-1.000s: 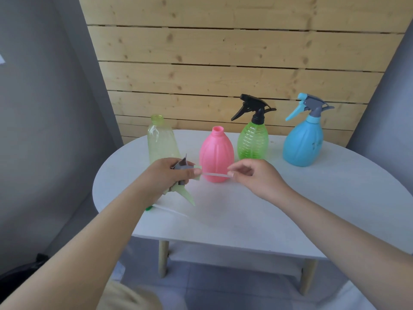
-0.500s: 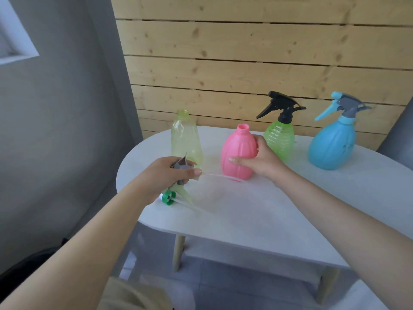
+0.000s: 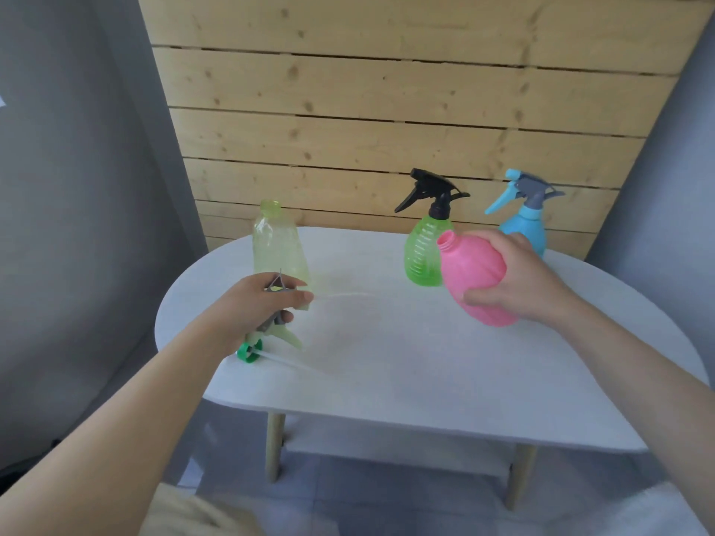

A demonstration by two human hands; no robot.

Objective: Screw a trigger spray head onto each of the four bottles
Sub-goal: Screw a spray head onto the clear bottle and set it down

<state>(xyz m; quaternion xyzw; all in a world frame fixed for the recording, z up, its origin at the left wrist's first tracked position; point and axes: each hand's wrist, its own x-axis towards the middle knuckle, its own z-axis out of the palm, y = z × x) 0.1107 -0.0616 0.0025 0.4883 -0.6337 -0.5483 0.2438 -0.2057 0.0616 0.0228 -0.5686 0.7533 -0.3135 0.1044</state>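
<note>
The right hand (image 3: 514,280) grips the pink bottle (image 3: 474,276), lifted off the white desk (image 3: 425,365) and tilted with its open neck pointing up-left, in front of the green bottle (image 3: 421,253) and blue bottle (image 3: 528,230), both already capped with trigger heads. The left hand (image 3: 259,303) grips a grey-and-yellow trigger spray head (image 3: 276,323), its dip tube (image 3: 344,295) pointing right, just before the uncapped yellow bottle (image 3: 276,245). A green-collared spray head (image 3: 249,350) lies on the desk beneath that hand.

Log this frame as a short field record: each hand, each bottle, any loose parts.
left hand: grips a grey trigger head, its dip tube pointing right
right hand: holds the pink bottle lifted and tilted, neck open
yellow bottle: upright, no head
green bottle: black head fitted
blue bottle: head fitted
loose part: green-collared head on the table
</note>
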